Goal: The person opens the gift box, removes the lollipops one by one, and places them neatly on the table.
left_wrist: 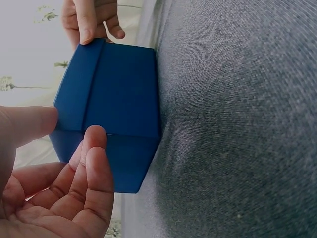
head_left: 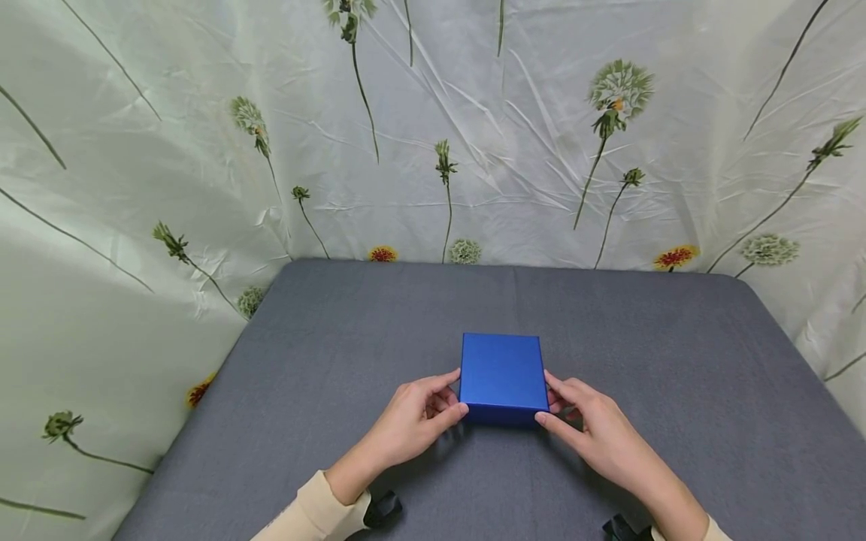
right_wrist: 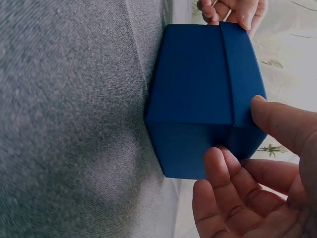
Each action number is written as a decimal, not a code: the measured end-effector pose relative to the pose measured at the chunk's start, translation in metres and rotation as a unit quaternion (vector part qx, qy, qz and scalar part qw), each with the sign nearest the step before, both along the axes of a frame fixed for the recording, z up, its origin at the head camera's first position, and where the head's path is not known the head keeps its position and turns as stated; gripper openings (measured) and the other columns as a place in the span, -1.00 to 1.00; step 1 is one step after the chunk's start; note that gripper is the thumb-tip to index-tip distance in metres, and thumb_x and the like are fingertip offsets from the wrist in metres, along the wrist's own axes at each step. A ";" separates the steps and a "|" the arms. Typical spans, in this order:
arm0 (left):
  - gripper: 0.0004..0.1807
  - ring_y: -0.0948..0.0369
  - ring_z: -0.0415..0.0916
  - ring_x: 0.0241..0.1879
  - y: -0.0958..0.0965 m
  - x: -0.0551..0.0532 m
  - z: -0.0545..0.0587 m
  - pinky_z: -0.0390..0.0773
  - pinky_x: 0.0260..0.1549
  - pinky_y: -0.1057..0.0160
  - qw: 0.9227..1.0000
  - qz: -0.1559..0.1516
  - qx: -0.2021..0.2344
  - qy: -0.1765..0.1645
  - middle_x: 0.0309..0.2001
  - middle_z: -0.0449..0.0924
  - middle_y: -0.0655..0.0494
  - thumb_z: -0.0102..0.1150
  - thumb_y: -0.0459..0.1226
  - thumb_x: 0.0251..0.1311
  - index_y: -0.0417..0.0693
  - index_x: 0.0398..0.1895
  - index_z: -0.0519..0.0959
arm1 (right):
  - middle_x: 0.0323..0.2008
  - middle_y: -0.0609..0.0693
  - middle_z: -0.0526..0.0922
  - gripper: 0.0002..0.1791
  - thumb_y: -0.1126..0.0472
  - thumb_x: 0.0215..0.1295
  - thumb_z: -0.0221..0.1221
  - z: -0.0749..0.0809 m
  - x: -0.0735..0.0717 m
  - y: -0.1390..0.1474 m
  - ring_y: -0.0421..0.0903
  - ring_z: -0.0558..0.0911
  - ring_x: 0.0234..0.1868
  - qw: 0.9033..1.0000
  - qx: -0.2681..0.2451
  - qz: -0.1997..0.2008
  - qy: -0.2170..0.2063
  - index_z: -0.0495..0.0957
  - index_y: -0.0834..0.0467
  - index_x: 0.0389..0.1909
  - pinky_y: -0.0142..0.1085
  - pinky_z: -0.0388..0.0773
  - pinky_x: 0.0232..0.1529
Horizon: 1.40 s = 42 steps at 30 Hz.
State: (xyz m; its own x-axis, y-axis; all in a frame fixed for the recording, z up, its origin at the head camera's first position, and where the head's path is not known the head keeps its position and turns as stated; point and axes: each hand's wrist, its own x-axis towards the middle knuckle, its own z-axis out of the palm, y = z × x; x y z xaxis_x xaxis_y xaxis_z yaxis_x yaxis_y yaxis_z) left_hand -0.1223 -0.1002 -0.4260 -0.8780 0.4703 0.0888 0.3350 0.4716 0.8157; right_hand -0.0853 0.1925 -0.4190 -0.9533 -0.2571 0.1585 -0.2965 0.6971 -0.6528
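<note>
- Here's the grip: the left hand (head_left: 416, 421) and the right hand (head_left: 595, 428) have a square blue box with a smooth satin finish (head_left: 504, 370) between them, each thumb and fingers parted only partway, curved about its near corners.
- Left thumb presses the lid's near-left corner, right thumb mirrors it at near-right, fingers along the sides!
- And the matching blue lid (left_wrist: 77, 94), at left in the left wrist view, sits fitted over the lower part, a straight seam showing.
- The box is just below and right of centre in the head view, base down at the grey woven cloth surface (head_left: 338, 330).
- Across the top, a shiny whitish flower-print curtain (head_left: 514, 150); lower left, a cream fabric sleeve (head_left: 318, 507).
</note>
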 end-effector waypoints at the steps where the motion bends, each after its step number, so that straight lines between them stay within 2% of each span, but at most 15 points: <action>1: -0.41 0.42 0.53 -0.39 0.000 0.000 0.000 0.55 -0.41 0.40 1.000 0.000 0.000 0.001 -0.25 0.64 0.31 0.25 -0.09 0.35 -0.12 0.38 0.44 | -0.24 -0.23 0.57 -0.34 0.02 0.34 0.30 0.000 0.000 0.000 -0.36 0.58 -0.20 1.000 -0.001 0.001 0.004 0.43 0.27 0.36 -0.37 0.62 -0.19; 10: -0.40 0.42 0.56 -0.36 0.000 0.000 0.004 0.56 -0.40 0.39 1.000 0.003 0.003 0.006 -0.24 0.64 0.33 0.26 -0.10 0.35 -0.08 0.39 0.43 | -0.22 -0.22 0.58 -0.32 -0.01 0.34 0.30 0.006 0.000 0.000 -0.32 0.58 -0.20 1.000 0.008 -0.008 0.007 0.41 0.23 0.38 -0.35 0.62 -0.19; 17: -0.41 0.42 0.57 -0.36 -0.003 0.001 0.010 0.56 -0.41 0.38 1.000 0.013 0.021 0.016 -0.24 0.65 0.34 0.29 -0.11 0.32 -0.04 0.39 0.44 | -0.21 -0.23 0.59 -0.34 0.03 0.34 0.31 0.012 -0.001 -0.003 -0.27 0.61 -0.19 0.999 0.019 -0.007 0.046 0.43 0.23 0.37 -0.27 0.64 -0.16; 24: -0.40 0.40 0.58 -0.33 -0.012 0.004 0.015 0.57 -0.37 0.37 0.999 0.020 0.038 0.023 -0.22 0.64 0.31 0.30 -0.10 0.31 0.00 0.39 0.45 | -0.18 -0.26 0.59 -0.34 0.03 0.32 0.32 0.020 -0.001 -0.011 -0.29 0.60 -0.18 0.998 0.014 -0.002 0.059 0.43 0.21 0.37 -0.34 0.61 -0.16; 31: -0.39 0.38 0.61 -0.31 -0.033 0.007 0.019 0.62 -0.28 0.35 0.998 0.024 0.056 0.035 -0.21 0.64 0.19 0.30 -0.06 0.30 -0.04 0.38 0.45 | -0.20 -0.29 0.55 -0.32 0.03 0.32 0.32 0.028 -0.002 -0.028 -0.27 0.60 -0.18 0.999 0.002 0.015 0.052 0.42 0.23 0.37 -0.31 0.62 -0.14; 37: -0.41 0.37 0.64 -0.32 -0.062 0.012 0.024 0.64 -0.27 0.33 0.996 0.034 0.062 0.051 -0.19 0.64 0.15 0.29 -0.10 0.31 -0.08 0.37 0.46 | -0.20 -0.21 0.56 -0.30 -0.02 0.32 0.31 0.035 -0.004 -0.053 -0.25 0.60 -0.21 0.998 -0.028 0.037 0.040 0.41 0.22 0.39 -0.36 0.58 -0.24; 42: -0.45 0.35 0.66 -0.33 -0.085 0.017 0.028 0.64 -0.28 0.32 0.995 0.051 0.069 0.059 -0.19 0.67 0.18 0.30 -0.15 0.31 -0.07 0.34 0.48 | -0.20 -0.19 0.57 -0.32 0.04 0.31 0.33 0.036 -0.005 -0.073 -0.23 0.62 -0.18 0.995 -0.051 0.070 0.041 0.41 0.22 0.38 -0.33 0.62 -0.14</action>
